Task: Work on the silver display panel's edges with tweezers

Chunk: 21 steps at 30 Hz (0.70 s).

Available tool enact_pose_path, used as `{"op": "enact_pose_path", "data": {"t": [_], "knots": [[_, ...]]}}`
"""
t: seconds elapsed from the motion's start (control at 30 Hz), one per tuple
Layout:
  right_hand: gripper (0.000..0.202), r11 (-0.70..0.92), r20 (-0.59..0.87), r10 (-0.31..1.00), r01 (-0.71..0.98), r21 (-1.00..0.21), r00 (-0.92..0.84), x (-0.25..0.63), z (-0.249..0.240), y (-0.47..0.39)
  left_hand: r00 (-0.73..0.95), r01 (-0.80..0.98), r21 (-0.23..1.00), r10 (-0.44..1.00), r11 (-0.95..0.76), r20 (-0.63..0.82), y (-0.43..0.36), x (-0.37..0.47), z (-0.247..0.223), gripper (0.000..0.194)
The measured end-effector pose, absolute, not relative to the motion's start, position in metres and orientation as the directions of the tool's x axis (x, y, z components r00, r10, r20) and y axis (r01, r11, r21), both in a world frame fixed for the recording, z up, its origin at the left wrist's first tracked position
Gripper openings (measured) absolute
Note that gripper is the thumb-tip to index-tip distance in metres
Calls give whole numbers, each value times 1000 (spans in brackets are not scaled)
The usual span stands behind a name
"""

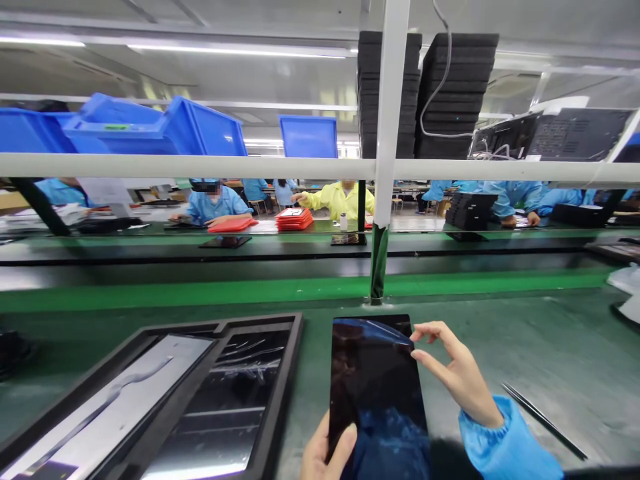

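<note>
Left hand [327, 455] pinching black panel [376, 380]; right hand [413, 345] spread, contact unclear. Tray [296, 347] left, tweezers [545, 421] right, post [391, 120] ahead.

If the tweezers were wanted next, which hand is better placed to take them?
Probably the right hand: the tweezers lie beside its blue sleeve, and it is open near the dark panel. The left hand grips the panel's lower left edge.
</note>
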State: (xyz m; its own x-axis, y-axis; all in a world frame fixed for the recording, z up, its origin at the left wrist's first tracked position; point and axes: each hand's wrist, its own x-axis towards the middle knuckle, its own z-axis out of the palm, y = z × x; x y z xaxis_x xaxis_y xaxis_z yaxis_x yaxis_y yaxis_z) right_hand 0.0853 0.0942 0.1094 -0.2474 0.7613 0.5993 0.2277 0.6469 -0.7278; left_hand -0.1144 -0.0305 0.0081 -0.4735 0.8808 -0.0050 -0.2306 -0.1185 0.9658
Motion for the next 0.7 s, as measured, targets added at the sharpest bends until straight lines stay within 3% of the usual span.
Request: {"op": "enact_pose_path", "data": {"t": [0.03, 0.17, 0.27, 0.33, 0.47, 0.6, 0.7], "knots": [[4, 672, 626, 740, 237, -702, -245, 82, 112, 93, -475, -224, 967, 880, -123, 2, -30, -114, 8, 57], [15, 716, 652, 698, 309, -626, -297, 71, 134, 84, -508, -251, 959, 861, -132, -15, -29, -107, 9, 55], [18, 710, 564, 701, 359, -605, -435, 57, 162, 78, -498, -371, 922, 862, -110, -98, -27, -98, 14, 57], [17, 674, 449, 707, 327, -663, -547, 42, 181, 79, -439, -480, 874, 884, -76, -164, -26, -92, 19, 59], [21, 301, 184, 694, 49, -952, -696, 2, 206, 95, -330, -598, 801, 919, -28, -214, -24, -88, 30, 57], [31, 15, 47, 755, -55, -998, -654, -33, 215, 107, -235, -649, 760, 946, 18, -224, -22, -93, 36, 54], [33, -75, -34, 783, -40, -996, -621, -48, 217, 110, -224, -678, 735, 948, 15, -226, -21, -93, 42, 53]]}}
